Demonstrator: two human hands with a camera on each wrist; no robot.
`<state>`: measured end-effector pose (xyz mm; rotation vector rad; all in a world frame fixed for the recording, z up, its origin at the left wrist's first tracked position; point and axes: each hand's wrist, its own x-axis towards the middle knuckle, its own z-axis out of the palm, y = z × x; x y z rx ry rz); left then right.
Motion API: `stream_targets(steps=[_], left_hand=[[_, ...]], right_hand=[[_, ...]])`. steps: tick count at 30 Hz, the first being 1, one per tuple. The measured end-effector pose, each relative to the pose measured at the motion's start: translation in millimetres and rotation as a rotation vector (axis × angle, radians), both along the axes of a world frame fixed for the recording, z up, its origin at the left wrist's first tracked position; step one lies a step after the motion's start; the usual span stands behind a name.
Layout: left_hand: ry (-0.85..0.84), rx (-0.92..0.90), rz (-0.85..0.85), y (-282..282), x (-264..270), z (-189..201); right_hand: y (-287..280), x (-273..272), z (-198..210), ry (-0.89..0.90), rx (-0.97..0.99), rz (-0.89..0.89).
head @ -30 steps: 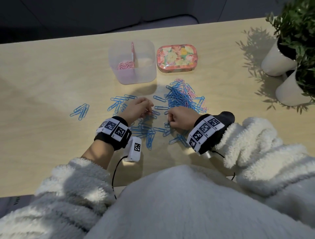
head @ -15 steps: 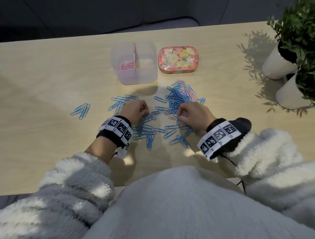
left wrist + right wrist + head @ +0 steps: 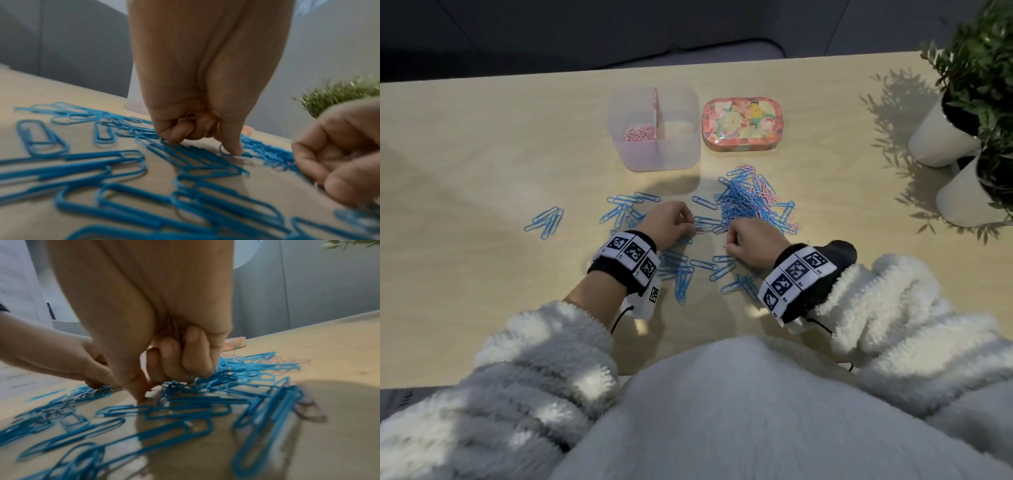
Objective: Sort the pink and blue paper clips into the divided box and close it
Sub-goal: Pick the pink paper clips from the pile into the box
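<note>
- Small stray group of blue clips (image 3: pixel 546 222) lies on the desk (image 3: pixel 465 164), well apart from the rest. Risk: overlooked at the end.
- Divided box (image 3: pixel 654 156) is open; pink clips (image 3: pixel 638 134) fill its left compartment, the right looks empty. Risk: a careless drop sends blue into the pink side.
- Left hand (image 3: pixel 666 224) has its fingers curled, holding what look like pink clips in the palm, one fingertip pressing down among the blue clips. Risk: held clips slip out while it picks another.
- Right hand (image 3: pixel 751 241) is likewise curled, thumb and finger pinching at the desk; whether it has a clip, cannot tell.
- Mixed pile (image 3: pixel 751 202), blue with pink tangled in. Risk: linked clips drag the wrong colour along.
- Floral lid (image 3: pixel 741 123) sits beside the box, not yet fitted.
</note>
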<state>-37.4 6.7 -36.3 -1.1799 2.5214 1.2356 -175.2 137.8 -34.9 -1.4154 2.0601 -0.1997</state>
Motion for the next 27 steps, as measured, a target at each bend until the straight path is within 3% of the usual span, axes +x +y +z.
stream_targets(steps=[3,5,9,13,15,17,20,22,24,27], left_hand=[[0.05,0.038,0.067,-5,1,3],[0.055,-0.014,0.094,-8,2,4],[0.043,-0.163,0.046,-7,4,5],[-0.03,-0.219,-0.109,8,2,4],[-0.067,-0.253,-0.15,13,1,4],[-0.073,-0.258,-0.168,15,0,5],[-0.063,-0.226,-0.16,14,0,7],[-0.05,-0.23,-0.12,12,2,7],[-0.022,-0.233,-0.064,10,5,8],[0.05,-0.124,0.055,6,8,9]], right_hand=[[5,-3,-2,0.016,0.019,0.059],[8,-5,-1,-0.072,0.008,0.017],[4,-14,10,-0.372,-0.122,-0.35],[-6,-21,21,-0.826,-0.149,-0.826],[-11,-23,23,-0.885,-0.157,-0.878],[-13,-22,20,-0.671,-0.186,-0.656],[-13,-18,14,-0.166,-0.199,-0.165],[-10,-16,9,0.062,-0.129,0.004],[-10,-17,5,0.14,-0.119,0.044],[-14,-23,5,0.042,-0.153,-0.062]])
